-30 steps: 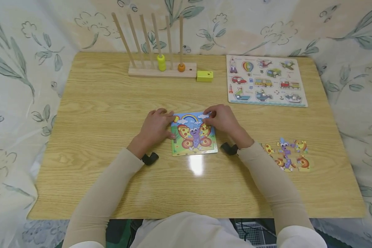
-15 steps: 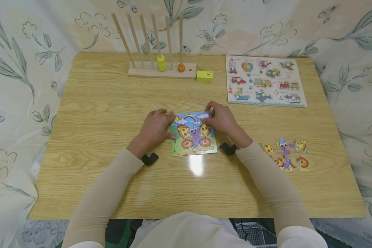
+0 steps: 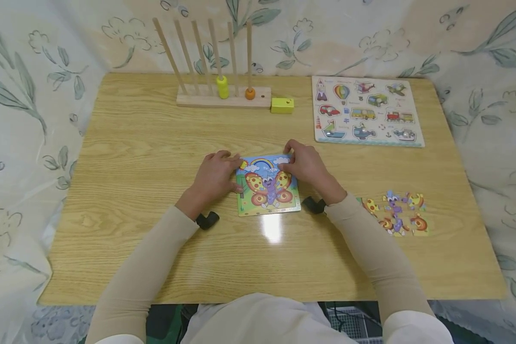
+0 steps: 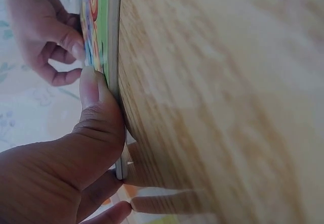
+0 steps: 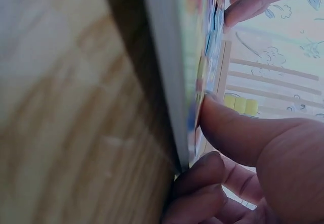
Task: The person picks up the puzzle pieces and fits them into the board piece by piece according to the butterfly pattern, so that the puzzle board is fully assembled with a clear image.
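A square butterfly jigsaw puzzle (image 3: 268, 186) lies in its tray at the middle of the table, its picture looking whole. My left hand (image 3: 215, 177) holds its upper left corner, with the thumb (image 4: 93, 100) on the left rim and the fingers round the far edge. At the upper right corner, my right hand (image 3: 307, 165) pinches the board. There the thumb (image 5: 228, 128) rests on the picture face and the curled fingers (image 5: 197, 178) meet the edge. In the right wrist view a dark shadow runs along the tray's side.
Loose butterfly puzzle pieces (image 3: 397, 215) lie right, partly behind the right sleeve. A vehicle peg puzzle (image 3: 367, 112) is at the back right. A pegged wooden stand (image 3: 241, 98) with yellow and orange beads stands at the back, beside a yellow block (image 3: 282, 105).
My right fingers have shifted slightly away from me, from over the puzzle's upper right corner to its far edge. The left hand keeps its place.
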{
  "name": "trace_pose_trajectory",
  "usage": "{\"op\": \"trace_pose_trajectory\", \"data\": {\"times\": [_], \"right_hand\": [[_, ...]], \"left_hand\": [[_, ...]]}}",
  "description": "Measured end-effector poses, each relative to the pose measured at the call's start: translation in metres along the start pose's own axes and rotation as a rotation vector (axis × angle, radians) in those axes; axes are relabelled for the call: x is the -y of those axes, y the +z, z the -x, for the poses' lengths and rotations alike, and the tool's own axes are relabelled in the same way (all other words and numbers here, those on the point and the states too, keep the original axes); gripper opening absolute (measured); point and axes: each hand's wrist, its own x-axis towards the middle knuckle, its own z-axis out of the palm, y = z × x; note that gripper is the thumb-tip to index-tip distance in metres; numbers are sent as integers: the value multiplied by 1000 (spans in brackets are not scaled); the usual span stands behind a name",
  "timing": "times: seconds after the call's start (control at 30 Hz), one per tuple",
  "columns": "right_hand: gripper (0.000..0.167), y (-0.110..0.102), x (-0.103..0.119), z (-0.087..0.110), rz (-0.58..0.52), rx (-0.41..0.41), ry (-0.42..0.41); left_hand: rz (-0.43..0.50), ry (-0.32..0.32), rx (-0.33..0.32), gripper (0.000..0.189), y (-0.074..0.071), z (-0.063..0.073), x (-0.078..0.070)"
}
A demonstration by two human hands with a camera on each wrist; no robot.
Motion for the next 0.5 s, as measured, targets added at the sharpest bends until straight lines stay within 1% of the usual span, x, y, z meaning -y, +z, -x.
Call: {"op": "trace_pose_trajectory", "data": {"times": [0.13,0.27,0.4,0.5], "right_hand": [[32,-1,-5,5,-19,-11,-23],[27,-10,-18,19,-43,-53,-27],[27,-31,-44,43,-47,-123,4],[32,-49,-70,68,-28,-170,44]], "left_hand": [[-4,5,2,81,-2,-1,-2],[-7,4,8,80,0,-1,-2],[-14,-4,2,80,1,-1,-1],[-23,7,-2,80,2,-1,-1]]}}
